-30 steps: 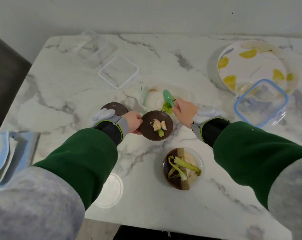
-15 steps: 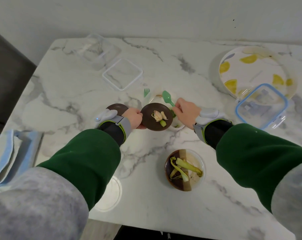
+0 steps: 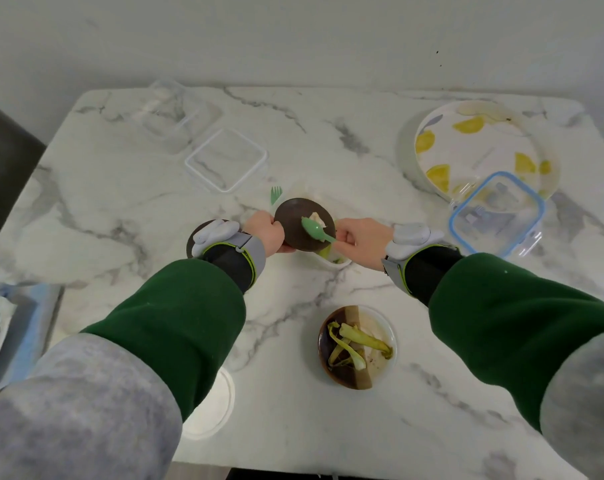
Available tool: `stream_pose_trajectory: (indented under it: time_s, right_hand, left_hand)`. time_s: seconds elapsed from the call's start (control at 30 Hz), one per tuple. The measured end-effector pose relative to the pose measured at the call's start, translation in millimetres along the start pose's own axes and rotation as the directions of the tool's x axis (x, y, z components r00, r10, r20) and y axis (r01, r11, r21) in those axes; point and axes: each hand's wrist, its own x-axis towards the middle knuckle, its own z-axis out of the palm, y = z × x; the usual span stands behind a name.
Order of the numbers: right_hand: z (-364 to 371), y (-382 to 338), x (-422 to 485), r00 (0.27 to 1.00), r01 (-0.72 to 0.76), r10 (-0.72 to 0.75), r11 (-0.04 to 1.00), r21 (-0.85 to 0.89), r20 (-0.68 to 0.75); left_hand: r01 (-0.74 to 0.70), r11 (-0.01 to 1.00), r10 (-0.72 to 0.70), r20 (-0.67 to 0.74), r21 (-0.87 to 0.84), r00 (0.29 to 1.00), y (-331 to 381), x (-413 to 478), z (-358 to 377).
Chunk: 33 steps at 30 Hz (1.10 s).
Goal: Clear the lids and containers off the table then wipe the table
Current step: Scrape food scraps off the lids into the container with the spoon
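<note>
Scraping under way: the left hand [image 3: 266, 233] grips a brown dish [image 3: 295, 224] by its rim above a white container [image 3: 335, 263] mid-table [image 3: 120, 209], the right hand [image 3: 360, 237] pinches a green spoon [image 3: 313, 229] against the scraps; a steeper tilt should drop them inside, not onto the marble

The left hand [image 3: 266, 232] grips a dark brown round dish [image 3: 293, 218] by its rim; the right hand [image 3: 361, 240] pinches a green plastic spoon [image 3: 311, 228], both reaching forward

Bare marble table [image 3: 328, 140] behind; scrap bowl [image 3: 357, 346] blocks near side.
</note>
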Motion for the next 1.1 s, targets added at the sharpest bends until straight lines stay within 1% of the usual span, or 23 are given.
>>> stream_pose_trajectory:
  time_s: [0.17, 0.3, 0.43, 0.53, 0.57, 0.63, 0.73, 0.83, 0.93, 1.03, 1.1]
  right_hand:
    - [0.7, -0.3, 11.1, 0.998, -0.047, 0.051, 0.994, -0.095, 0.035]
    - [-2.0, -2.1, 14.8, 0.994, -0.088, 0.096, 0.986, -0.144, 0.056]
    - [-8.2, -2.1, 19.2, 0.987, -0.155, 0.161, 0.973, -0.17, 0.022]
    - [-6.7, -3.4, 20.3, 0.994, -0.113, 0.113, 0.991, -0.074, -0.006]
    - [-4.4, -4.7, 20.7, 0.997, -0.081, 0.081, 0.995, -0.053, 0.009]
    - [-0.4, -6.1, 22.1, 0.997, -0.05, 0.054, 0.996, -0.07, 0.054]
    - [-2.8, -1.4, 23.3, 0.989, -0.123, 0.132, 0.986, -0.113, 0.068]
    - [-8.0, 5.5, 22.4, 0.978, -0.193, 0.202, 0.968, -0.159, 0.045]
    - [-7.3, 1.8, 22.9, 0.987, -0.154, 0.157, 0.981, -0.119, 0.017]
    - [-5.3, -7.0, 25.2, 0.995, -0.096, 0.096, 0.993, -0.068, -0.003]
    - [-5.1, -12.7, 27.4, 0.998, -0.047, 0.044, 0.997, -0.056, -0.052]
  left_hand:
    - [0.004, 0.999, -0.003, -0.008, 0.046, 1.0, -6.5, 5.1, -6.7]
    - [-0.036, 0.995, 0.035, 0.014, 0.093, 0.999, -9.0, 9.2, -9.9]
    - [-0.065, 0.994, 0.065, -0.002, 0.085, 0.998, -9.9, 17.2, -11.1]
    - [-0.071, 0.996, 0.072, -0.01, 0.061, 0.997, -10.0, 22.2, -8.9]
    - [-0.075, 0.996, 0.076, -0.009, 0.047, 0.997, -9.7, 22.8, -8.5]
    - [-0.082, 0.996, 0.083, -0.005, 0.031, 0.997, -9.5, 23.2, -8.7]
    - [-0.086, 0.996, 0.086, -0.009, 0.018, 0.996, -9.4, 23.3, -10.4]
    - [-0.082, 0.997, 0.082, -0.016, 0.007, 0.996, -9.2, 24.8, -11.8]
    - [-0.096, 0.995, 0.096, -0.02, 0.011, 0.995, -9.4, 24.7, -11.8]
    - [-0.112, 0.993, 0.114, -0.059, 0.026, 0.992, -11.5, 25.8, -13.8]
    - [-0.116, 0.993, 0.117, -0.093, 0.018, 0.989, -14.6, 27.4, -22.3]
